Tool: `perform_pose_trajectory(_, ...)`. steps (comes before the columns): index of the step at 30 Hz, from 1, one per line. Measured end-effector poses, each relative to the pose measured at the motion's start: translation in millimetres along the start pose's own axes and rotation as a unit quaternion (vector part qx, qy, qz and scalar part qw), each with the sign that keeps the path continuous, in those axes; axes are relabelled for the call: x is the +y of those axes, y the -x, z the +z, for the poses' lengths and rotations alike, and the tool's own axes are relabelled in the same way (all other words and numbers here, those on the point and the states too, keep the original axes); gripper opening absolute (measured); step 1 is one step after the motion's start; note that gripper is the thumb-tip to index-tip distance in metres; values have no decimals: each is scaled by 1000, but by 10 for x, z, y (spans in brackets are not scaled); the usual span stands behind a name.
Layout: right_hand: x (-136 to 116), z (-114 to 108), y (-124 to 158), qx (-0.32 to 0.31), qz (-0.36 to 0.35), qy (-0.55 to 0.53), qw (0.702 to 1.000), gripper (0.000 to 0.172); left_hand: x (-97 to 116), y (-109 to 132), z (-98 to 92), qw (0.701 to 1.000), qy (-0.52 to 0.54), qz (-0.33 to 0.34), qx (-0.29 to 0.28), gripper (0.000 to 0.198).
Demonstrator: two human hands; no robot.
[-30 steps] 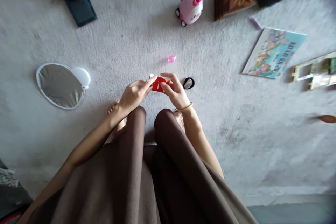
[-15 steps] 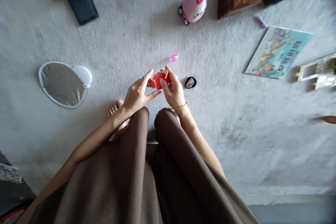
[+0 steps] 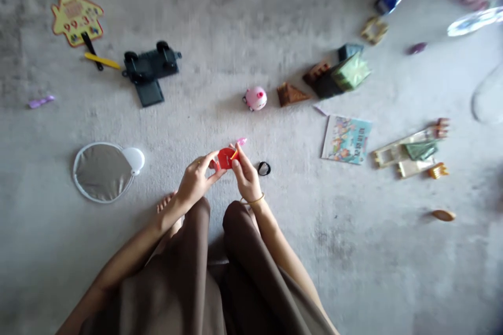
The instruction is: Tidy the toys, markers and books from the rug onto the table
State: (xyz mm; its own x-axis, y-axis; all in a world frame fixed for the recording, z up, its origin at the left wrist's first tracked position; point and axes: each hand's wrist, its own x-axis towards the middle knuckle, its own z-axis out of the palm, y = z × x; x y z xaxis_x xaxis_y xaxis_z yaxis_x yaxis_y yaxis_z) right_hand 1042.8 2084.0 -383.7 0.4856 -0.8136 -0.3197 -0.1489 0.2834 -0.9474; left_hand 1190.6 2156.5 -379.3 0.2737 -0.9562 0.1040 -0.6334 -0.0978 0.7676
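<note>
A small red cardboard box with a yellow strip at one edge is held between my two hands above the floor, in front of my knees. My left hand pinches its left end between thumb and fingers. On the other side, my right hand grips the right end, the thumb near the yellow strip. Just beyond my right fingertips lies a small pink object. A black ring-shaped item with a pale middle rests to the right of my right hand.
On the grey floor, a folding fan lies left. Ahead are a dark toy vehicle, a pink toy with wheels and a brown wedge-shaped box. Rightward are a picture booklet, hair clips and a wooden brush.
My view has shifted, so more floor and toys ahead show. The red box has turned: its spread flaps showed before, a flatter face shows now. Both hands keep hold of it.
</note>
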Motion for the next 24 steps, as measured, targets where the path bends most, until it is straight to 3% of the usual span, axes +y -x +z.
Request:
perform_pose_trajectory(6, -22, -52, -7, 15, -9, -16, 1000, 60, 163, -110, 28, 997, 60, -35, -18, 42)
perform_pose_trajectory(10, -10, -92, 3, 20, -64, -1, 998, 56, 247, -208, -39, 976, 161, -91, -112, 20)
perform_pose_trajectory(12, -14, -98, 8, 27, -91, 19, 995, 55, 276, -254, -64, 967, 182, -119, -136, 21)
perform_pose_trajectory(19, 15, -55, -28, 138, -104, 21, 985, 50, 312, -298, 76, 984, 129, -121, -23, 25)
perform_pose_trajectory(22, 43, -65, -41, 132, -97, -11, 986, 49, 294, -277, 149, 984, 142, -106, 25, 27)
perform_pose_trajectory(24, 47, -77, -34, 117, -97, -22, 988, 46, 273, -260, 170, 977, 174, -122, 27, 29)
